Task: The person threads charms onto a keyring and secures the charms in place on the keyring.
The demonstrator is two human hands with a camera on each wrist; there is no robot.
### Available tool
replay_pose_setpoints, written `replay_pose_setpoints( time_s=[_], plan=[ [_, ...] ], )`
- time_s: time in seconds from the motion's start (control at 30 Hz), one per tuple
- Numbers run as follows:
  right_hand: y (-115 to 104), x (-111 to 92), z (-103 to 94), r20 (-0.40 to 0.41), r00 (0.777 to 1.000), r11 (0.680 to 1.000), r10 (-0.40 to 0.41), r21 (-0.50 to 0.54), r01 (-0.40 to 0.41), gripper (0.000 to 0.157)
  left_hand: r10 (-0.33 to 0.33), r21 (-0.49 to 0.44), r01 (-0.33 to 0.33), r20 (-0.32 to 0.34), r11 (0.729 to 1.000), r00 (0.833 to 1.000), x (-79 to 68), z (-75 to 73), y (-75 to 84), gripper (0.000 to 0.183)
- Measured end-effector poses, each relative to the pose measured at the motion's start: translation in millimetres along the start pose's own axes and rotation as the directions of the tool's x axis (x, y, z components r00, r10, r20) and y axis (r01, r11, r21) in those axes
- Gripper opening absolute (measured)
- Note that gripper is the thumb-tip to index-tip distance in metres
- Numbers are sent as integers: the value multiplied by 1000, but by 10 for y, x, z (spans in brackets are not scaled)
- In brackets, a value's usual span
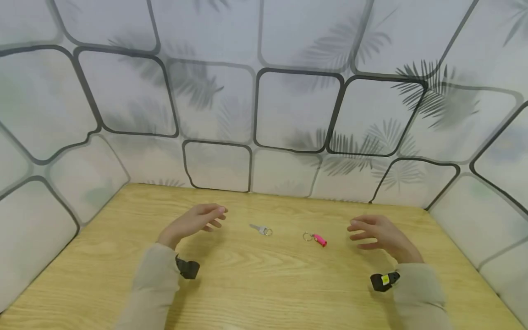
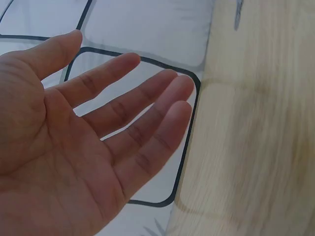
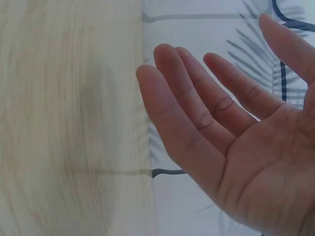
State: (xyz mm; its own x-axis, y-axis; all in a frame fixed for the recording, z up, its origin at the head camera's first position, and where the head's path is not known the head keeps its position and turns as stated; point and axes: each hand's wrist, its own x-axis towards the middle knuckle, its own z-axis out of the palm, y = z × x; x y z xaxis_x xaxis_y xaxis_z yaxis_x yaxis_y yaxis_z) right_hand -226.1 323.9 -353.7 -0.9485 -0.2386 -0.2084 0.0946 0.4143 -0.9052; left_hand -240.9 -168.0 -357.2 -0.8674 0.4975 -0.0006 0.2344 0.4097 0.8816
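A silver key (image 1: 258, 228) with a metal ring (image 1: 268, 232) lies on the wooden table, its blade pointing left. To its right lies a small pink whistle-like fob (image 1: 320, 239) with its own split ring (image 1: 307, 236). My left hand (image 1: 196, 221) hovers over the table left of the key, fingers relaxed and holding nothing. In the left wrist view its palm and fingers (image 2: 142, 162) show bare, and the key's tip (image 2: 238, 17) appears at the top edge. Right of the pink fob, my right hand (image 1: 378, 234) hovers, loosely spread and likewise holding nothing.
The light wooden table (image 1: 247, 288) runs back to a patterned cloth wall (image 1: 218, 165). Similar walls with dark outlines and leaf prints stand at the left and right sides. Each wrist wears a black camera, the left one (image 1: 188, 268) and the right one (image 1: 383, 281).
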Motion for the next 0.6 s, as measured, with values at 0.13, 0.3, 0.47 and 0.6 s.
replay_pose_setpoints(
  time_s=[0.13,0.3,0.47,0.6],
  plan=[
    [-35,35,57,-7,1000,999,1,41,-1,60,-15,-28,15,16,999,1000,101,60,30,54],
    [-64,75,127,-18,1000,998,7,65,-6,59,-40,-61,41,21,997,999,198,137,79,52],
    [-77,124,182,-9,1000,997,11,82,-11,58,-76,-93,78,31,993,997,228,192,104,53],
    [-84,168,219,-7,1000,996,13,91,-12,59,-79,-136,83,29,987,996,271,235,91,53]
  ],
)
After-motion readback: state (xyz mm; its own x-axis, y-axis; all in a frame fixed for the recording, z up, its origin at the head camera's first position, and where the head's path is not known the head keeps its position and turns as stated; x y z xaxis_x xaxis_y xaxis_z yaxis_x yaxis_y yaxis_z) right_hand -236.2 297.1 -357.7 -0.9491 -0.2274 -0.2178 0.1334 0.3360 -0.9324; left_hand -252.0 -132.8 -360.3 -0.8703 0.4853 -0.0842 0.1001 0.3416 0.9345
